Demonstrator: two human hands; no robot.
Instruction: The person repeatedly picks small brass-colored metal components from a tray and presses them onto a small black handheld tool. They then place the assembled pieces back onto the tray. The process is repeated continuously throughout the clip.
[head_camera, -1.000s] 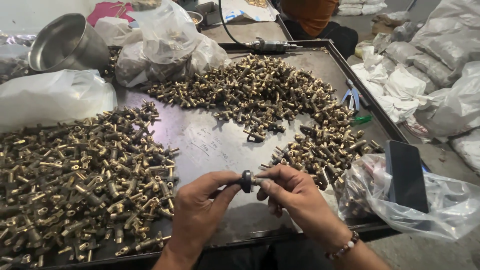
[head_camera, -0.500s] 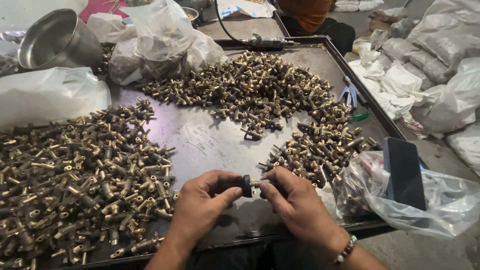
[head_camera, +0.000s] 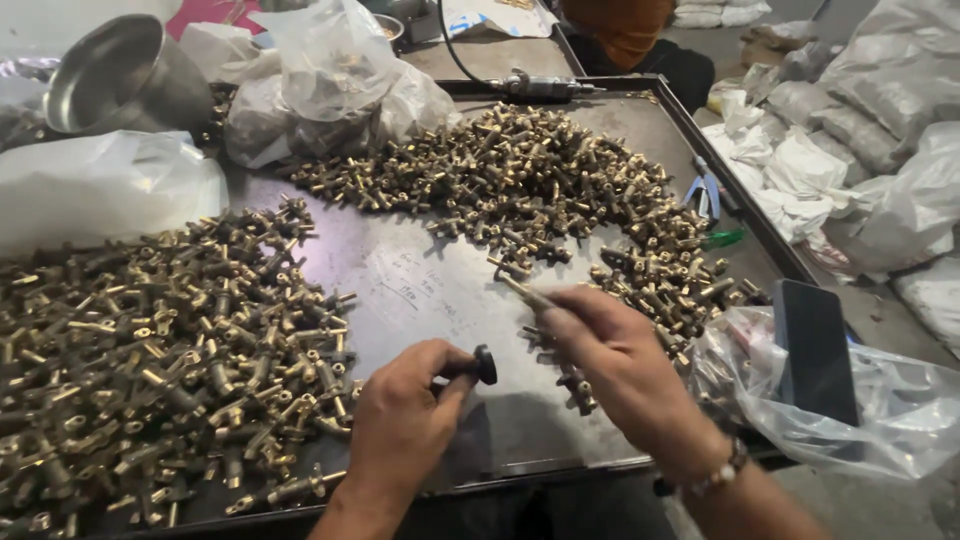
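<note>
Fingers of my right hand (head_camera: 615, 365) are pinching a brass fitting (head_camera: 525, 292), its long axis pointing up and left, away from me, over the metal tray (head_camera: 430, 290). My left hand (head_camera: 405, 425) is gripping a small black tool (head_camera: 484, 364) at the fingertips, its round end pointing right. Half a second ago both hands were meeting together; now they are separating, the fitting sticking out past my thumb and forefinger.

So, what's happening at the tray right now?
Left hand grips black knob. Right hand holds brass rod. Brass fittings piled alongside.
</note>
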